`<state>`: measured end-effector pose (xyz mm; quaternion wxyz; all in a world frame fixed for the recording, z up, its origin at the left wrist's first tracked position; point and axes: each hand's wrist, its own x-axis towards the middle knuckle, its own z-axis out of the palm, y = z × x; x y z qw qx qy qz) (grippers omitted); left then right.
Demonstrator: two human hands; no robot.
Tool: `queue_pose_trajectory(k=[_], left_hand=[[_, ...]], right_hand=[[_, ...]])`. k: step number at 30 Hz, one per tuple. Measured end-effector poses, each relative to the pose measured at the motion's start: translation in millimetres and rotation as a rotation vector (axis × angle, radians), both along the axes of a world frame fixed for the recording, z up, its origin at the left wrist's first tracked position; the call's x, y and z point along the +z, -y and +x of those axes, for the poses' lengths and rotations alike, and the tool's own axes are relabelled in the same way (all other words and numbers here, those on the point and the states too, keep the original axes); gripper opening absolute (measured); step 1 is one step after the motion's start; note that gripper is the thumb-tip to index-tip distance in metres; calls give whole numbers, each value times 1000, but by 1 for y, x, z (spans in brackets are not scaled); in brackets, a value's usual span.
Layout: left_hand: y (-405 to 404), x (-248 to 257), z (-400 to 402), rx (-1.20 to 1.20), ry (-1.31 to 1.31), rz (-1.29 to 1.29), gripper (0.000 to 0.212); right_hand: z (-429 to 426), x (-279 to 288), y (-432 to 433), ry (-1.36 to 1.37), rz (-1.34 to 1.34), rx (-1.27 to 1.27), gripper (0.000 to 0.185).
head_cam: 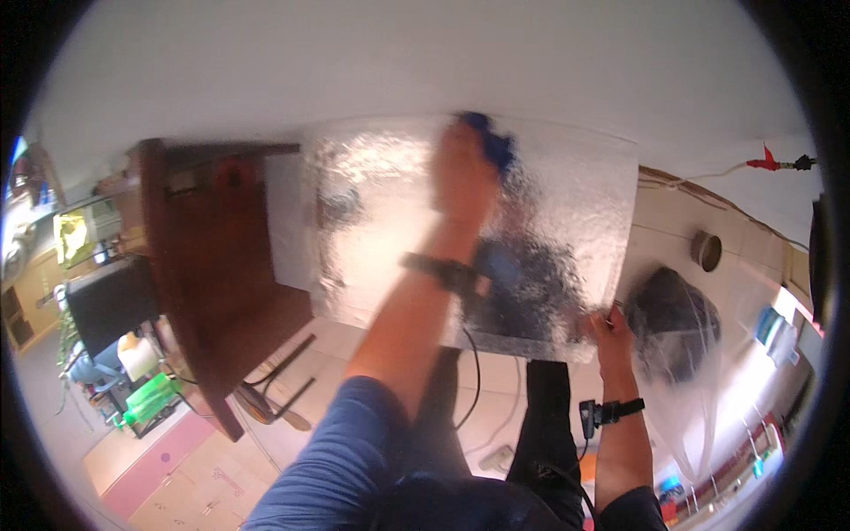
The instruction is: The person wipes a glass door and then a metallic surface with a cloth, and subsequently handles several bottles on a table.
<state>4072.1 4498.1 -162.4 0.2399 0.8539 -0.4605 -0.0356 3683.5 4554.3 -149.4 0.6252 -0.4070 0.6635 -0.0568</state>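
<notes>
A shiny silver foil-like sheet (571, 179) spans the middle of the view, its far edge against a pale wall. My left hand (468, 166), blurred, is shut on a blue cloth (495, 143) and presses it on the upper middle of the sheet. At the sheet's lower right corner, the fingers of my right hand (609, 328) pinch the edge. Both wrists wear black straps with small devices. Dim reflections show in the foil. Whatever lies behind the sheet is hidden.
Dark brown wooden furniture (219, 265) stands left of the sheet. A black bag in clear plastic (671, 318) is at the right, near a round pipe opening (706, 251). A cable with red tape (764, 163) runs along the wall. A green plastic bottle (151, 398) lies at the lower left.
</notes>
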Motion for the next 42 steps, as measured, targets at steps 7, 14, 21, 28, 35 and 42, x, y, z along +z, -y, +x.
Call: queue_pose_trajectory(k=[7,14,21,28,35,42], left_hand=[[0,28,-93,-497,-73,-29,54],[-69,35,-5,-281,-63,167,54],[-198,20,77,415,46,251,56],[-187,40,-81,-26,-128,200,46],[-238,56,-73,-202,-154,240,40],[-263,61,-27,25,-161,360,68]], right_hand=[[-15,-18,-6,96,-24,-69,64],[-5,-4,0,56,-67,25,64],[-21,-28,-5,63,-106,21,57],[-8,-11,-3,-1,-120,57,53],[-3,-4,-2,5,-76,31,48],[15,7,-4,106,-63,-89,36]])
